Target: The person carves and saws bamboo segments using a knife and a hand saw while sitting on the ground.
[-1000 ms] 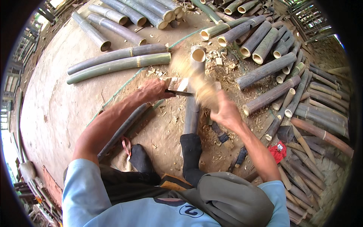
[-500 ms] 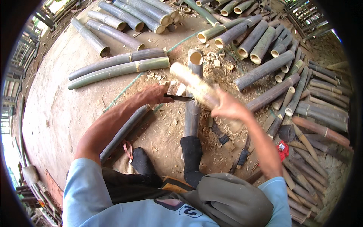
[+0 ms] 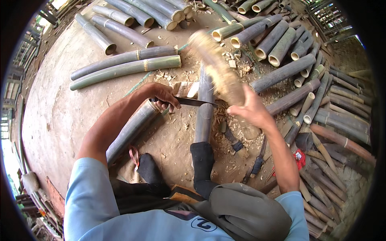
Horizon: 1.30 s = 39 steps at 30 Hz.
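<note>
The bamboo tube (image 3: 204,124) lies between the two hands: to the right of the left hand (image 3: 163,97) and to the left of the right hand (image 3: 250,110), with neither clearly nearer. Its long axis runs away from the body; a foot in a black sock (image 3: 202,158) covers the near end. The left hand is clasped around the handle of a knife (image 3: 191,102). The blade extends rightward from that hand and crosses the tube nearly at a right angle — the governing relation. Whether its edge bears on the bamboo cannot be confirmed from this view. The right hand grips a wooden club (image 3: 219,72), motion-blurred, which slants forward and leftward from that hand, its far end beyond the blade. A second bamboo tube (image 3: 130,134) has its upper end just on the body side of the left hand. A tool with a dark wrapped handle (image 3: 238,145) lies near the right hand, also on the body side.
</note>
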Tool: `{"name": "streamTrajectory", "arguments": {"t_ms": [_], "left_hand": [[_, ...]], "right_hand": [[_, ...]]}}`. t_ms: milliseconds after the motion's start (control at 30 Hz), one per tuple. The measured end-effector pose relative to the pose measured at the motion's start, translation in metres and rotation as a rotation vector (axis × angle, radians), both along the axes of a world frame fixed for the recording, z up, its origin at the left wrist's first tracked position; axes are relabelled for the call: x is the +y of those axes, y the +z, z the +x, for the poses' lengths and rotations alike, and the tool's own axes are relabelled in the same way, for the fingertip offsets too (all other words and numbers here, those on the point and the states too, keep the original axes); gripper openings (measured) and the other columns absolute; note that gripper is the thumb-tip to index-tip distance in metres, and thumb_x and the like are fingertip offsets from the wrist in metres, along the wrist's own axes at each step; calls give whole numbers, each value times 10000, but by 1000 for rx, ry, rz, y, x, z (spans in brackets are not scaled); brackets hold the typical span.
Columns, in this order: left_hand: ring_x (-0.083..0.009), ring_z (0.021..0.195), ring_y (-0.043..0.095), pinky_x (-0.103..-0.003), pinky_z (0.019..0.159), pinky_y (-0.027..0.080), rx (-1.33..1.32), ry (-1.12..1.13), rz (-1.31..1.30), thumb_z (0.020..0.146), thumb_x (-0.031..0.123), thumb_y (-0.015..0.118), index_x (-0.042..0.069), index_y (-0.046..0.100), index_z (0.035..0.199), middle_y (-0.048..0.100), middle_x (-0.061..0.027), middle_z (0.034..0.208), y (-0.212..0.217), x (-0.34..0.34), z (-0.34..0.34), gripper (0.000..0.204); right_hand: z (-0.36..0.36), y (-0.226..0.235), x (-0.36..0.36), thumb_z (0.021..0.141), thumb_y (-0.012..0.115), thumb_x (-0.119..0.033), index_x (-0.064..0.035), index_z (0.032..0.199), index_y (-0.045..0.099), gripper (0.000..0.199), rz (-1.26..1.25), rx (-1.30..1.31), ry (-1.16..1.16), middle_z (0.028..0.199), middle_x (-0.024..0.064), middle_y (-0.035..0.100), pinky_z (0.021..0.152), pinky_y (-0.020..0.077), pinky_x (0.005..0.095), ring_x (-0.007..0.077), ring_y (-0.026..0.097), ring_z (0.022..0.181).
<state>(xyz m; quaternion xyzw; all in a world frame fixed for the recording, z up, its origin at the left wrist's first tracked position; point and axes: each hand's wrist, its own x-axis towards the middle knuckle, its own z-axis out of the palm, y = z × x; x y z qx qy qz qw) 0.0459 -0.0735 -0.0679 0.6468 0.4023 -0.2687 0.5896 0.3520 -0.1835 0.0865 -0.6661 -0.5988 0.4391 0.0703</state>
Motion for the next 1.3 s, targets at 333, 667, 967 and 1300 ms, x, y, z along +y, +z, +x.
{"name": "streamTrajectory", "arguments": {"t_ms": [333, 667, 967, 1300], "left_hand": [[-261, 768, 649, -440, 662, 517, -212, 13, 1444, 821, 261, 747, 88, 636, 983, 626, -106, 847, 40, -98, -10, 262], [-353, 789, 678, -482, 665, 540, -133, 106, 1077, 826, 260, 750, 77, 617, 983, 625, -138, 872, -1, -145, -13, 275], [-364, 723, 716, -474, 642, 569, 63, -28, 893, 884, 164, 627, 48, 656, 882, 712, -182, 836, 9, -126, -7, 119], [-363, 765, 732, -488, 647, 575, 94, -71, 936, 890, 103, 550, 36, 659, 953, 707, -212, 834, 9, -124, -10, 142]], "right_hand": [[60, -20, -45, 776, 739, -157, 10, 1235, 513, 538, 169, 693, -517, 925, 121, 661, 661, 604, 340, 192, 685, 746], [43, -34, -59, 806, 775, -205, -5, 1269, 510, 570, 91, 678, -458, 991, 95, 638, 709, 582, 323, 173, 669, 793], [34, -36, -67, 788, 835, -312, -8, 1344, 500, 717, 515, -78, 424, 1190, 178, 649, 919, 576, 383, 277, 663, 1094], [39, -63, -43, 795, 801, -275, -74, 1053, 568, 401, 829, -205, 1211, 766, 42, 602, 594, 550, 344, 204, 652, 705]]}}
